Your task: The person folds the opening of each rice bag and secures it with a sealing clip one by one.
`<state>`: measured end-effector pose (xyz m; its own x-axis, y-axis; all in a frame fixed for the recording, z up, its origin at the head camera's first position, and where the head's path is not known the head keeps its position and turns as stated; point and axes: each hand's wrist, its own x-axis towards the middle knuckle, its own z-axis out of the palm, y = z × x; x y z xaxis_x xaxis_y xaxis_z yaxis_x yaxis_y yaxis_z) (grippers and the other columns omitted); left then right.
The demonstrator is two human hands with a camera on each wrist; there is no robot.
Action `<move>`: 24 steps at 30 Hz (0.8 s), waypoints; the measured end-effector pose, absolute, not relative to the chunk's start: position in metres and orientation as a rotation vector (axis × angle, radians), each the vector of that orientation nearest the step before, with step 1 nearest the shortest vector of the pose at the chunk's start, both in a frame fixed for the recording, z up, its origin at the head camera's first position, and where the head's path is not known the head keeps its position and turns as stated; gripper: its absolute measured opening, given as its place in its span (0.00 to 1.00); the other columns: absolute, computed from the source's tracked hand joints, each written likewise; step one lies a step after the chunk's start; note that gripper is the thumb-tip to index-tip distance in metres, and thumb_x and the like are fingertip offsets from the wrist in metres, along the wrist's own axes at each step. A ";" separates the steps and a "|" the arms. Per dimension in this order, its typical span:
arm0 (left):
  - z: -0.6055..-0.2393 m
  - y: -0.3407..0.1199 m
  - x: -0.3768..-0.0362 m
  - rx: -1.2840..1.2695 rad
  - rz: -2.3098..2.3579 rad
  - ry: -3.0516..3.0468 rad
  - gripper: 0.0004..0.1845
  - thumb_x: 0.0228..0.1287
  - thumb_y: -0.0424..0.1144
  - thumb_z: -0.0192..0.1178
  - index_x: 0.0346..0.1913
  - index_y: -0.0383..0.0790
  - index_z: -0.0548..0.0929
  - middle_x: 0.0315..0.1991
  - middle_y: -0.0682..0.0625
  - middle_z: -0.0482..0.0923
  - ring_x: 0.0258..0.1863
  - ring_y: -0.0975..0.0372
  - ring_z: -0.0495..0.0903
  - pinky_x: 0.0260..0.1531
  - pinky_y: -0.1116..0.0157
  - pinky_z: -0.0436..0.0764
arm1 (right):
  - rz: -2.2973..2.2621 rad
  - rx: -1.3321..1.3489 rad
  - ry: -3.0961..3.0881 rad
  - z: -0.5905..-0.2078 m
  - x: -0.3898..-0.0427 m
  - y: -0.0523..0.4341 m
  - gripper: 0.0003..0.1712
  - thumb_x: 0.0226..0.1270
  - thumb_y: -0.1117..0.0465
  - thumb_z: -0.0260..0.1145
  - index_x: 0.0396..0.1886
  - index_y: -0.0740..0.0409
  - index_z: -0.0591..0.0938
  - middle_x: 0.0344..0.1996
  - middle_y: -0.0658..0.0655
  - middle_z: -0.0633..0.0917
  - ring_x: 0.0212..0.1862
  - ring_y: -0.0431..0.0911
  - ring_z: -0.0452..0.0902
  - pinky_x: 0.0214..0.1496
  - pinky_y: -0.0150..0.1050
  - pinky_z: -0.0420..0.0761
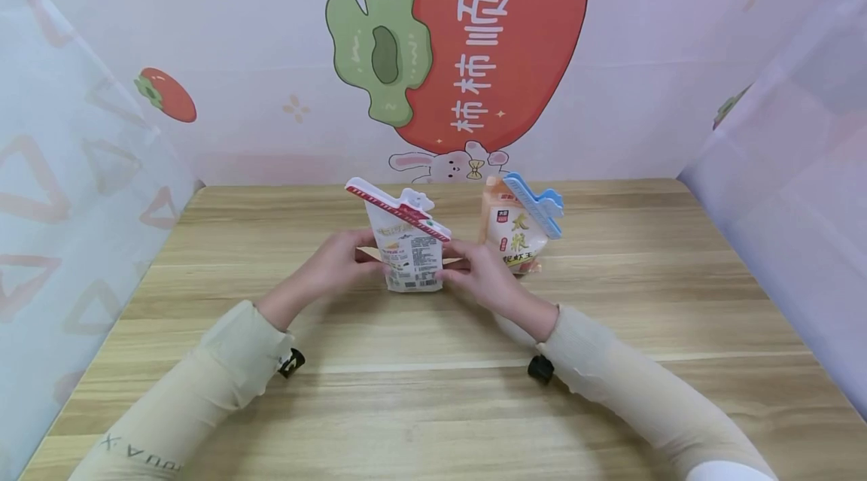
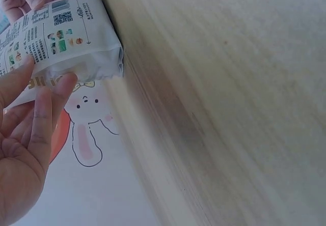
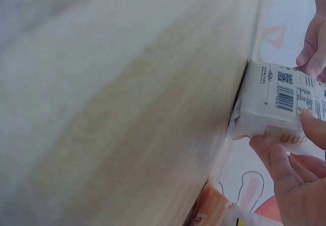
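— While I have the head view up, start me with the biggest thing.

— That is the wooden table, which fills the lower half of my view. Behind it stands a pale backdrop with a big red fruit cartoon and a rabbit drawn under it.

— And the arms?

— I see two cream sleeves reaching in from the near edge, each with a small black wrist mount. My left hand and right hand sit on either side of the white snack bag, apart from each other with the bag between them.

— Where is that bag?

— It stands upright on the table near the middle, its printed back panel facing me. A white sealing clip with a red stripe is clamped across its top, slanting down to the right.

— How do the hands hold it?

— In the left wrist view, the left fingers are curled onto the bag's lower side. In the right wrist view, the right fingers and thumb pinch the other side near the base.

— Anything else?

— An orange snack bag stands just behind the right hand, with a blue clip closed on its top.
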<state>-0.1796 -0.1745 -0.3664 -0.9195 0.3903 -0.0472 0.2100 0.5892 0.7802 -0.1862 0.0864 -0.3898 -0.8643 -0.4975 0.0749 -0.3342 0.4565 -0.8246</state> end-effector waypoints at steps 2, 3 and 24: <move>-0.367 -0.175 -0.182 0.490 1.222 2.620 0.24 0.62 0.34 0.68 0.61 0.38 0.79 0.59 0.42 0.81 0.50 0.49 0.86 0.51 0.56 0.84 | -1.352 -0.709 2.533 -0.388 -0.188 0.085 0.26 0.64 0.64 0.70 0.63 0.61 0.78 0.56 0.64 0.84 0.52 0.54 0.86 0.51 0.37 0.85; -0.367 -0.176 -0.183 0.491 1.217 2.623 0.23 0.63 0.34 0.68 0.61 0.38 0.79 0.59 0.41 0.81 0.50 0.48 0.86 0.51 0.56 0.84 | -1.346 -0.699 2.537 -0.387 -0.188 0.085 0.26 0.65 0.64 0.70 0.63 0.61 0.78 0.56 0.64 0.84 0.52 0.54 0.86 0.51 0.38 0.85; -0.366 -0.178 -0.202 0.539 1.234 2.648 0.24 0.63 0.32 0.67 0.62 0.33 0.78 0.58 0.37 0.81 0.50 0.46 0.86 0.50 0.56 0.84 | -1.251 -0.478 2.620 -0.382 -0.202 0.071 0.30 0.67 0.62 0.68 0.68 0.59 0.74 0.60 0.62 0.82 0.56 0.53 0.84 0.54 0.43 0.84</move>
<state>-0.2021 -0.1783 -0.3665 -0.9201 0.3916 -0.0019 0.2505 0.5923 0.7658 -0.2022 0.0710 -0.3822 -0.9281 -0.3703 -0.0392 -0.2024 0.5899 -0.7817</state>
